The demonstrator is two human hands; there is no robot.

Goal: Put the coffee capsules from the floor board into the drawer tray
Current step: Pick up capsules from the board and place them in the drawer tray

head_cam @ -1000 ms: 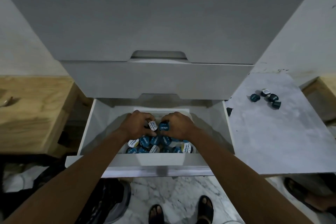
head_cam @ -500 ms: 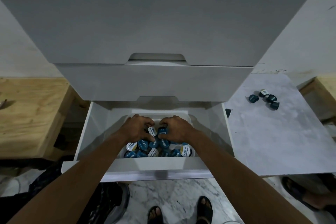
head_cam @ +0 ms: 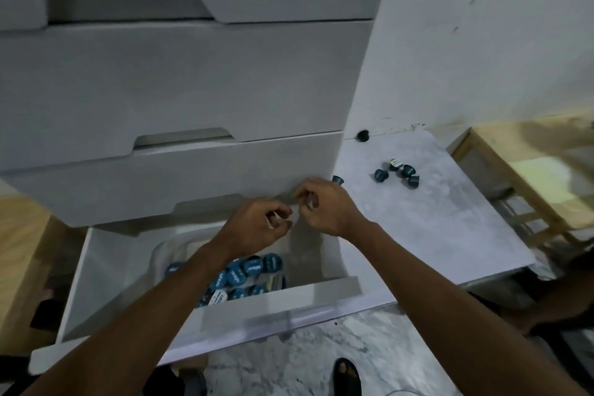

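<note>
Several teal coffee capsules lie piled in the clear tray inside the open bottom drawer. On the grey floor board to the right sits a small cluster of capsules. A single capsule lies at the board's left edge and another capsule against the wall. My left hand hovers above the tray's right side, fingers loosely curled, holding nothing I can make out. My right hand hangs just right of it, close to the single capsule, also loosely curled and empty.
Closed drawer fronts rise directly behind the hands. A wooden crate stands right of the board and a wooden cabinet left of the drawer. A sandalled foot stands on the marble floor below.
Both hands have lifted out of the tray, leaving their capsules there, and have moved up and right toward the board. The view has swung to the right.
</note>
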